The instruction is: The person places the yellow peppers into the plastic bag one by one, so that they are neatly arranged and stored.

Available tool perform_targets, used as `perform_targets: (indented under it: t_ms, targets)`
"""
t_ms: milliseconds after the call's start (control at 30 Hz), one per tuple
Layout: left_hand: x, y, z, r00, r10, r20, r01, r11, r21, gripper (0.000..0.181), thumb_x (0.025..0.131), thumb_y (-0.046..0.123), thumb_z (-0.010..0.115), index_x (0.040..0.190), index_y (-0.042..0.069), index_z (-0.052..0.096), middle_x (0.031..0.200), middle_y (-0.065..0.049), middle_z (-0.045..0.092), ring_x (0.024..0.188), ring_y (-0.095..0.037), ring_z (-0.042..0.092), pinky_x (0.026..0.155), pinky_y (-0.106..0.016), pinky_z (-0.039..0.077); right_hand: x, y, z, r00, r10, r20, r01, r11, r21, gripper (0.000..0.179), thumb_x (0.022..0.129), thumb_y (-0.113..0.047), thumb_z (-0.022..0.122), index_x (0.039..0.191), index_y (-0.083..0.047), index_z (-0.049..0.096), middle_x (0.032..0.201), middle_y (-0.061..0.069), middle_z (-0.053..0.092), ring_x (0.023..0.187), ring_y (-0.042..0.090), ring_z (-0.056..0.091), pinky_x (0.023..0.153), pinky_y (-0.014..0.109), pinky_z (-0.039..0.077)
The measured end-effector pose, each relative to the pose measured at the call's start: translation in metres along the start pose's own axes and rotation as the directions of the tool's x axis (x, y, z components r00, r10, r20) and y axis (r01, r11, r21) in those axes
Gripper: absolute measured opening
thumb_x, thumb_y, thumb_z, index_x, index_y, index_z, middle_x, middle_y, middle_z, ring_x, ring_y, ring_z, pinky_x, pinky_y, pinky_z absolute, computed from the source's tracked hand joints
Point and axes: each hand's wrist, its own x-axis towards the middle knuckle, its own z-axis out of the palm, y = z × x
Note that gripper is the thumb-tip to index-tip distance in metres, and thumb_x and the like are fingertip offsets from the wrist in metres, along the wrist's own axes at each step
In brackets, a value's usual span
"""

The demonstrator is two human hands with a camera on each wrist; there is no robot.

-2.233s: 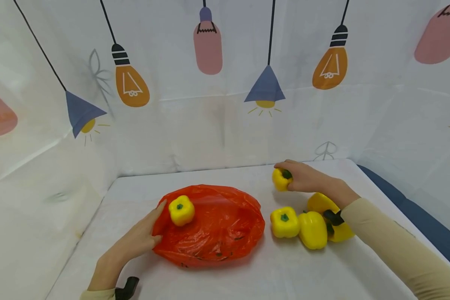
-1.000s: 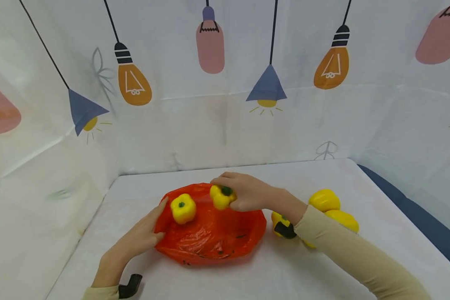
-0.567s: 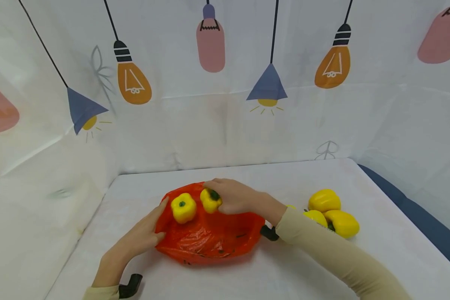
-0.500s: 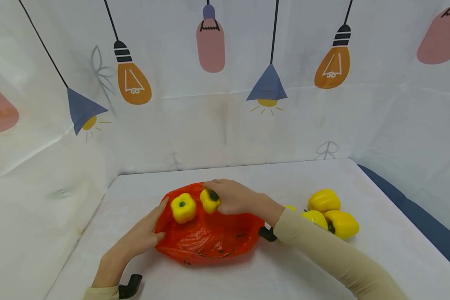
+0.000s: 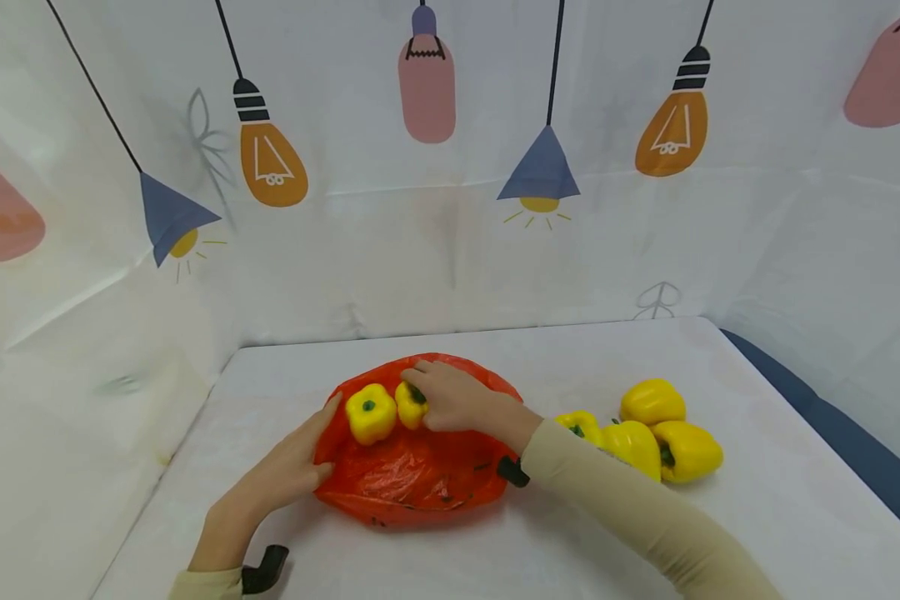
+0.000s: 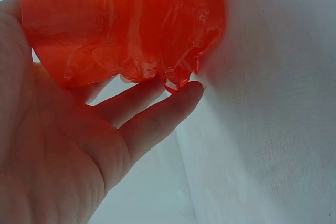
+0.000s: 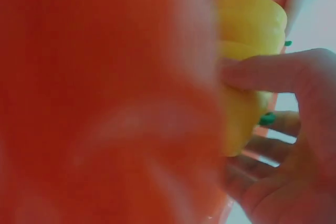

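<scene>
A red plastic bag (image 5: 427,471) lies on the white table with its mouth facing up. My left hand (image 5: 273,475) touches the bag's left side, fingers extended and spread; in the left wrist view the fingers (image 6: 160,121) reach along the red film. My right hand (image 5: 461,400) grips a yellow bell pepper (image 5: 409,408) within the bag's outline. In the right wrist view, thumb and fingers sit around that held pepper (image 7: 239,121), partly hidden by blurred red film. A second yellow bell pepper (image 5: 370,414), green stem up, is in the bag right beside it.
Several yellow bell peppers (image 5: 688,451) are grouped on the right of the white table (image 5: 270,392), partly behind the right sleeve (image 5: 607,500). A white curtain with printed lamps (image 5: 450,250) hangs behind. A dark blue surface (image 5: 855,433) borders the right edge.
My right hand has carried one pepper from the right side leftward over the bag, then down beside the other pepper. The left hand has stayed at the bag's left side.
</scene>
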Motion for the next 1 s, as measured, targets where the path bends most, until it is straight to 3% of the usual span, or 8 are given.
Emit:
perform_targets:
  t_ms: [200,567,833,1000]
  targets:
    - [0.0,0.001,0.0,1.0,-0.011,0.006,0.011,1.0,-0.007,0.087,0.088,0.005,0.058,0.161,0.012,0.011,0.165,-0.016,0.022,0.15,-0.041,0.025,0.118,-0.062,0.028,-0.001,0.0,0.002,0.998,0.039,0.039,-0.039,0.999,0.013,0.066,0.089,-0.022,0.068,0.149,-0.019,0.042,0.134,0.002,0.052,0.107,0.015,0.055,0.104,0.034,0.051]
    - [-0.001,0.003,-0.001,1.0,-0.022,0.005,0.022,1.0,-0.005,0.087,0.087,0.007,0.058,0.161,0.012,0.011,0.165,-0.017,0.022,0.15,-0.042,0.026,0.117,-0.063,0.03,-0.008,0.0,-0.007,0.999,-0.018,0.03,0.019,0.999,-0.03,0.055,0.091,-0.025,0.068,0.143,-0.02,0.05,0.133,0.0,0.054,0.104,0.014,0.057,0.102,0.033,0.052]
    - [-0.001,-0.002,0.0,1.0,-0.016,0.001,0.016,1.0,0.002,0.087,0.088,0.007,0.059,0.161,0.012,0.011,0.165,-0.017,0.021,0.15,-0.042,0.025,0.117,-0.062,0.03,-0.02,0.003,-0.021,0.999,-0.041,0.032,0.042,0.998,-0.051,0.052,0.094,-0.024,0.064,0.144,-0.02,0.051,0.142,0.001,0.053,0.126,0.016,0.055,0.11,0.038,0.048]
    - [0.0,-0.003,0.0,1.0,-0.013,0.004,0.013,1.0,0.0,0.088,0.088,0.008,0.06,0.161,0.013,0.011,0.165,-0.017,0.022,0.149,-0.043,0.026,0.116,-0.063,0.031,-0.031,0.01,-0.033,0.998,-0.07,0.007,0.07,0.994,-0.079,0.049,0.095,-0.023,0.062,0.143,-0.019,0.052,0.143,0.002,0.054,0.13,0.02,0.053,0.11,0.04,0.048]
